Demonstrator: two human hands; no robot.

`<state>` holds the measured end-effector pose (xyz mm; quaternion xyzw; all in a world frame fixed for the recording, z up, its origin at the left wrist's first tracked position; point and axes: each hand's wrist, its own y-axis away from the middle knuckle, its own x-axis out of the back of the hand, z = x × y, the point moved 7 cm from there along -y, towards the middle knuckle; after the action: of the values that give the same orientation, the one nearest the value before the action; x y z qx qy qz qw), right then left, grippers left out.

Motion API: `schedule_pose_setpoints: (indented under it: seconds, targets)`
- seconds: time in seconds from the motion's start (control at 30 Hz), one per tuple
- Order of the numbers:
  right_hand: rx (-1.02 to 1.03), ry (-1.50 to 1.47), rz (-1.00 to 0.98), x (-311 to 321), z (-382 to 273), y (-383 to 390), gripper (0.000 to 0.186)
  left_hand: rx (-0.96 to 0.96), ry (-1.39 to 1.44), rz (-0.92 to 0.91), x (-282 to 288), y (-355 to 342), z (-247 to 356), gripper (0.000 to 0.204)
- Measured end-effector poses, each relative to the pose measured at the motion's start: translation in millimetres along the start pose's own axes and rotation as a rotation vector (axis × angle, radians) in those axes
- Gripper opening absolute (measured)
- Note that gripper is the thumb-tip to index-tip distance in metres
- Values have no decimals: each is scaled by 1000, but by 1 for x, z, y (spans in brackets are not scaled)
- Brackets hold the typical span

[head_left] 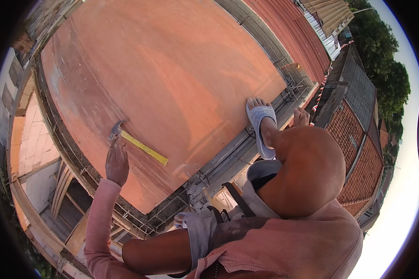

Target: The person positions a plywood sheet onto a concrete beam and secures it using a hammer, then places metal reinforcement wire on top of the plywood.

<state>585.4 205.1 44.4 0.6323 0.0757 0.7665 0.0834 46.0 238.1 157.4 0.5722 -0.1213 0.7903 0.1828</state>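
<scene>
My left hand point(117, 163) reaches onto a large orange sheet point(172, 56), its fingers closed at the head of a claw hammer point(144, 148) with a yellow handle that lies on the sheet. My right hand point(300, 117) is partly hidden beyond my bent knee at the sheet's right edge, fingers curled; what they hold, if anything, I cannot make out. My sandalled foot point(260, 123) rests on that edge, left of this hand.
Rebar cages point(293, 84) border the sheet. At left, timber framing point(65, 186) spans openings with a drop below. Red corrugated roofing point(288, 28), tiled roofs point(344, 130) and trees point(377, 65) lie beyond the right edge, down which a bunting string runs.
</scene>
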Motion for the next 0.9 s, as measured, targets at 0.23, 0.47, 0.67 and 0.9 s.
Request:
schedule_pose_setpoints:
  seconds: [0.23,0.47,0.67,0.9]
  targets:
    - [-63,-113,-165,23,0,-9,31,18,198,-99,-120,-316,119,51]
    - [-94,-237,-300,12,34,-23,33,518,-118,-427,-220,-446,192,58]
    - [-348,-339,-1016,87,165,-43,47,366,-318,-522,-250,-426,120,62]
    - [384,-514,449,198,96,-412,44,463,-36,-455,-218,-447,163,53]
